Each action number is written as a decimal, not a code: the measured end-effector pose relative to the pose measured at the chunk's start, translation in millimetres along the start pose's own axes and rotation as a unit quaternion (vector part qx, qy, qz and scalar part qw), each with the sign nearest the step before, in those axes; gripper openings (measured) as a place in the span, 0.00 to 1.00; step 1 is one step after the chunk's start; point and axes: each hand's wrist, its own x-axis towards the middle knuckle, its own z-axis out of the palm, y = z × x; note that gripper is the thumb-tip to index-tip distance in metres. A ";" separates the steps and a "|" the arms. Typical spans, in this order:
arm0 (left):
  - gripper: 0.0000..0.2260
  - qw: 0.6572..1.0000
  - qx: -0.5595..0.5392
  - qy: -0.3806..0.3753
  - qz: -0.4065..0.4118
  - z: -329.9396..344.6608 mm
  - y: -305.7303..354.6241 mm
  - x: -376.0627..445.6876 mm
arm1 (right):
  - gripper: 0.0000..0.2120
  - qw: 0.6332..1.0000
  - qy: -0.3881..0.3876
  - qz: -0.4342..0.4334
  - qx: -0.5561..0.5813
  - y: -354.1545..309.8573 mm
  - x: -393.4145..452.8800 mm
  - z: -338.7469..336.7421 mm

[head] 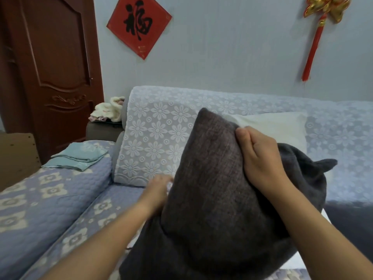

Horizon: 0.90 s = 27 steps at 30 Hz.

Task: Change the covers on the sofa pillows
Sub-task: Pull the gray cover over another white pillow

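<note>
Grip matters: with the right hand (260, 158) pinching the dark grey cover (212, 188) at its top edge above the sofa (60, 199), the left hand (159, 188), its fingers hidden, should draw the white pillow (272, 126) out steadily.

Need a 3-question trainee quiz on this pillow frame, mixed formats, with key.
1. True or false: the right hand pinches the top edge of the dark grey cover.
2. The folded teal cloth lies: A) on the sofa seat at left, B) on the white pillow, C) on the floor.
3. Fill in: behind the grey cover a ____ pillow leans on the sofa back.

The left hand is blurred; its grip is unclear.

Key: 1 true; 2 A; 3 white.
</note>
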 end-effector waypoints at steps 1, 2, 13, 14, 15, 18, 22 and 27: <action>0.06 0.998 -0.007 0.061 0.014 -16.1 15.9 5.0 | 0.20 1.000 0.003 -0.002 -0.026 -0.7 5.0 1.4; 0.07 0.991 -0.050 0.120 0.021 -33.7 47.1 1.7 | 0.20 0.999 0.006 -0.009 -0.053 -3.6 10.7 4.4; 0.12 0.974 -0.151 0.150 0.072 -8.3 105.1 -38.8 | 0.18 0.986 0.057 -0.072 -0.137 -6.8 30.3 70.4; 0.09 0.973 -0.146 0.159 0.081 -8.4 97.5 -33.7 | 0.16 0.994 0.030 -0.054 -0.090 -8.5 28.0 67.7; 0.08 0.970 -0.142 0.175 0.088 -10.4 94.4 -28.8 | 0.14 0.997 0.014 -0.043 -0.059 -8.5 25.5 59.7; 0.07 0.951 -0.179 0.230 0.106 -25.0 88.5 -13.4 | 0.10 0.981 0.141 0.012 -0.136 14.1 23.8 15.3; 0.13 0.889 -0.431 0.143 0.057 -56.1 87.4 -14.0 | 0.21 0.939 0.157 0.306 0.011 68.0 23.5 -39.4; 0.13 0.901 -0.410 0.136 0.040 -74.0 88.2 -20.9 | 0.06 0.941 0.190 0.277 0.048 74.4 22.6 -34.3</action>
